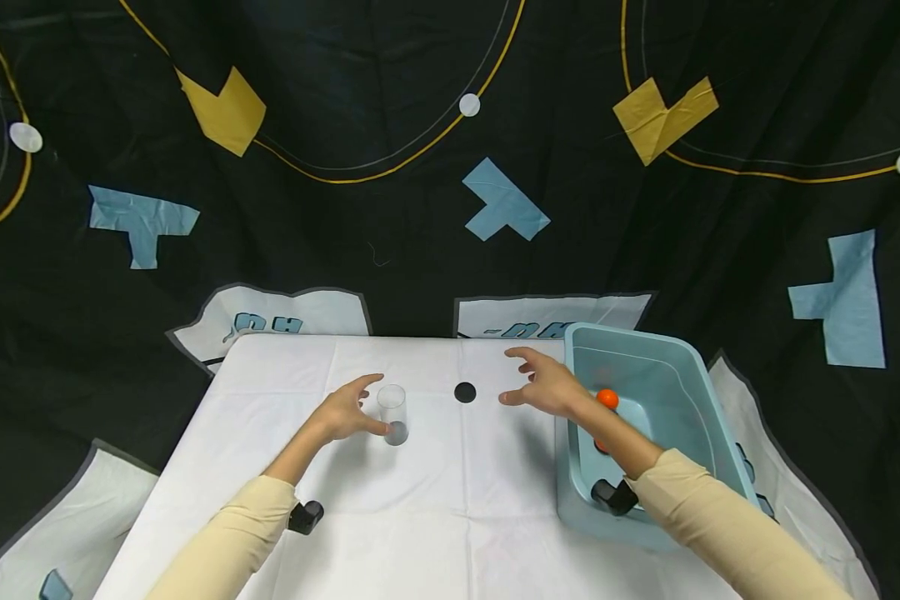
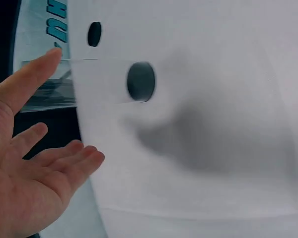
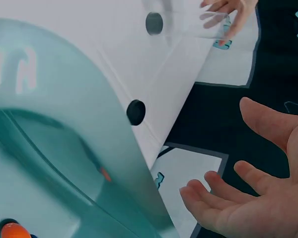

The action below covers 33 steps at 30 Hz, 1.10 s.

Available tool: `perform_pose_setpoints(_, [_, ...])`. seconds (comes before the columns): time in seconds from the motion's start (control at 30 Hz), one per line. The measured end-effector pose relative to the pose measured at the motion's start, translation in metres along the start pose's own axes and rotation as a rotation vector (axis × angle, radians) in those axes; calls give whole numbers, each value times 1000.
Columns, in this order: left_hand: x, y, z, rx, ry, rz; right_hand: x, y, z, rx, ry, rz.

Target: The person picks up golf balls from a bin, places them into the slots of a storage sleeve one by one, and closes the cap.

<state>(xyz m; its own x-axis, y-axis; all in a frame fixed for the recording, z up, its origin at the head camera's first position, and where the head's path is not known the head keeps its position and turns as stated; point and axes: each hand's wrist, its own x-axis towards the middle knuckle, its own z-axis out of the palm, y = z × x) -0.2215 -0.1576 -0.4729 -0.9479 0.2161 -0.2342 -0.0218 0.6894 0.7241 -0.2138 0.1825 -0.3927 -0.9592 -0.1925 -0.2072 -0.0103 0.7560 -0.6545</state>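
Note:
A clear glass (image 1: 392,403) stands upright on the white table, a dark disc showing through its base. My left hand (image 1: 342,413) is beside its left side, thumb and fingers spread apart, the thumb tip right at the glass low down. In the left wrist view the fingers (image 2: 84,161) hold nothing. To the right, my right hand (image 1: 543,383) hovers over the table close to the blue bin (image 1: 686,346), its fingers relaxed and apart from the thumb, holding nothing. Between the hands a flat black disc (image 1: 465,392) lies on the cloth.
Inside the bin are an orange ball (image 1: 607,398) and a second orange thing (image 1: 600,447), partly hidden behind my right forearm. The white table (image 1: 405,525) ends at the back before a black curtain (image 1: 390,242) with tape pieces.

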Motion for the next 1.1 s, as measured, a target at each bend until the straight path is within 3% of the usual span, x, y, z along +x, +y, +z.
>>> perform_pose_setpoints(0.17, [4,-9,11,-24,16,-9,2,2,4,18,-3,24])
perform_pose_setpoints(0.37, [9,-16,19,12,34,-16,4,3,10,13,-13,45])
perform_pose_setpoints(0.7, [10,-15,25,-33,69,-37,4,8,14,37,-18,50])
perform_pose_setpoints(1.1, [13,-14,26,-85,166,12,5,9,6,70,-24,38])
